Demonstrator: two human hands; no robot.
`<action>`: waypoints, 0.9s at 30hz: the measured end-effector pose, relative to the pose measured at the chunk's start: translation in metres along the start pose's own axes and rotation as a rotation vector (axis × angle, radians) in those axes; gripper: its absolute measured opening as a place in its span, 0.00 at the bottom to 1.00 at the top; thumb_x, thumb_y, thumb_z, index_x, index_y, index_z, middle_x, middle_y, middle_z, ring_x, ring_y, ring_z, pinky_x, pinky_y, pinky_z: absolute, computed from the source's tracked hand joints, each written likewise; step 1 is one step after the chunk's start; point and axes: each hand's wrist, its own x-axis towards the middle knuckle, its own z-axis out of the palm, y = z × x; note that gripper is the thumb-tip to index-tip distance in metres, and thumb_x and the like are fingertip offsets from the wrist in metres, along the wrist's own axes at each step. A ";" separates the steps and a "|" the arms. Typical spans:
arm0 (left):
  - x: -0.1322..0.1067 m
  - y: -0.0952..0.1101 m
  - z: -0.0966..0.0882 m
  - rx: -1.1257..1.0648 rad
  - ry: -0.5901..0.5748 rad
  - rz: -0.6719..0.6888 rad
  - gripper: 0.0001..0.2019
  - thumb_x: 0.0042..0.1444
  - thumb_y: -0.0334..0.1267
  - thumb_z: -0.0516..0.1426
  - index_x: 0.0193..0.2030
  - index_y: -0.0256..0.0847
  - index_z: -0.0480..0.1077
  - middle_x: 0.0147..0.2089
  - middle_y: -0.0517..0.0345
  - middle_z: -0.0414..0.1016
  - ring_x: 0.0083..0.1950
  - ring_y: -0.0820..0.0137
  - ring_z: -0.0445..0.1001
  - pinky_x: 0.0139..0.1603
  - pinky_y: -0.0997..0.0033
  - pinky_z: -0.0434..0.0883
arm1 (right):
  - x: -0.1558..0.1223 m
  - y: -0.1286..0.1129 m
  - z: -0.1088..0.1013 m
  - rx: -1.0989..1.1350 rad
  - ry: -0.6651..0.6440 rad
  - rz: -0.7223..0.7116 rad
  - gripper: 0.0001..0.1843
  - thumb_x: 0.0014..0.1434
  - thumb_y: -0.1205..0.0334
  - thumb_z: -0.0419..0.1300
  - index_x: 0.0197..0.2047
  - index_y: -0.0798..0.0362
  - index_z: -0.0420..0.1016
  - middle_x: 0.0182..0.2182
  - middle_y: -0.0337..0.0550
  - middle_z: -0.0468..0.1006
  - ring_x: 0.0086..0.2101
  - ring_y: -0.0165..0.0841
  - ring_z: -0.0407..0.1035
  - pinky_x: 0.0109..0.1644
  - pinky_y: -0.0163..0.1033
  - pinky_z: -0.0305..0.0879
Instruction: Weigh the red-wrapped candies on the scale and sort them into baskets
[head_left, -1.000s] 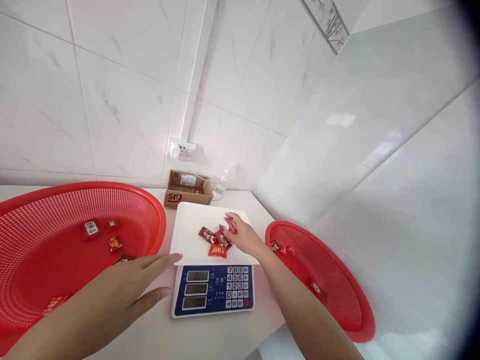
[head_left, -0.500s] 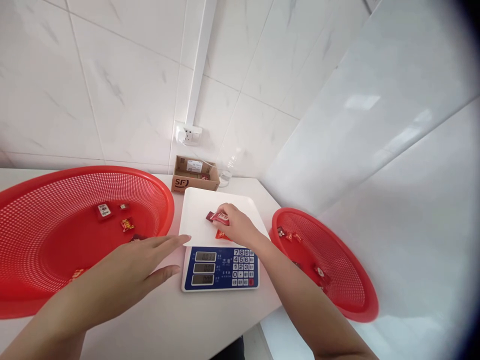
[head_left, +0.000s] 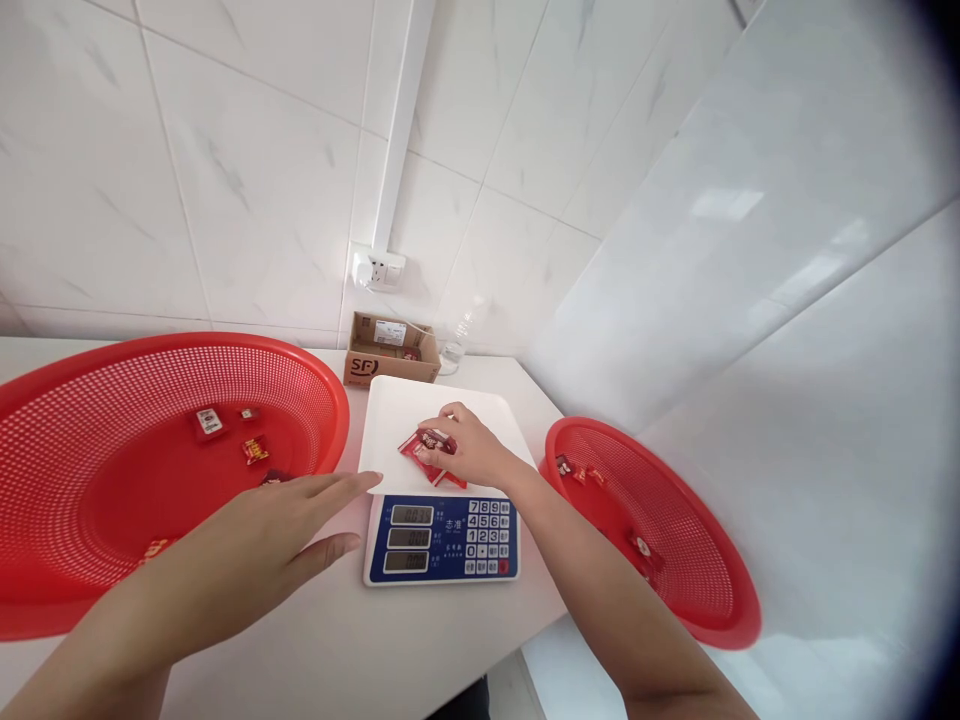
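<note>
My right hand is over the white weighing pan of a digital scale, its fingers curled round a dark red wrapped snack packet. Under that packet lies a brighter red snack packet, partly covered by my fingers. My left hand is open and holds nothing, with its fingers stretched toward the pan's front left corner. Below the pan, the blue scale panel carries number keys and three small displays.
A large red perforated basket with several wrapped snacks stands at left. Another red basket holds several snacks at right. Behind the scale are a small cardboard box and a clear plastic bottle. A socket sits on the tiled wall.
In my right hand, the light-marked red packet has given way to a dark red one. A bright red packet now lies flatter beneath it on the pan. My left hand has barely moved.
</note>
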 end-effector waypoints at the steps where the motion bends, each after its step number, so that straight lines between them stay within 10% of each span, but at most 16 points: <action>1: 0.000 0.000 0.000 0.003 -0.004 -0.002 0.25 0.67 0.54 0.42 0.68 0.58 0.56 0.66 0.59 0.69 0.62 0.54 0.71 0.50 0.54 0.75 | 0.000 0.002 -0.001 0.000 0.021 -0.006 0.21 0.57 0.52 0.64 0.53 0.47 0.76 0.49 0.48 0.66 0.49 0.39 0.67 0.54 0.45 0.65; 9: 0.001 -0.002 -0.002 -0.030 0.005 -0.022 0.25 0.66 0.55 0.42 0.68 0.59 0.55 0.67 0.61 0.67 0.63 0.56 0.70 0.53 0.56 0.74 | -0.031 0.024 -0.008 0.270 0.446 0.029 0.21 0.62 0.65 0.51 0.56 0.45 0.72 0.52 0.47 0.71 0.49 0.36 0.69 0.54 0.47 0.67; 16: 0.001 -0.005 -0.007 -0.042 0.047 -0.072 0.25 0.66 0.55 0.43 0.69 0.63 0.53 0.64 0.63 0.71 0.60 0.57 0.73 0.52 0.55 0.75 | -0.099 0.011 0.009 0.768 0.828 0.301 0.34 0.58 0.54 0.63 0.66 0.43 0.60 0.53 0.50 0.76 0.41 0.37 0.75 0.45 0.48 0.73; 27: 0.005 0.001 -0.009 -0.045 0.053 -0.066 0.25 0.66 0.54 0.44 0.68 0.57 0.58 0.62 0.57 0.73 0.57 0.53 0.75 0.48 0.58 0.76 | -0.130 0.013 0.026 0.901 0.919 0.448 0.30 0.55 0.49 0.65 0.59 0.49 0.67 0.43 0.50 0.79 0.28 0.29 0.68 0.29 0.37 0.65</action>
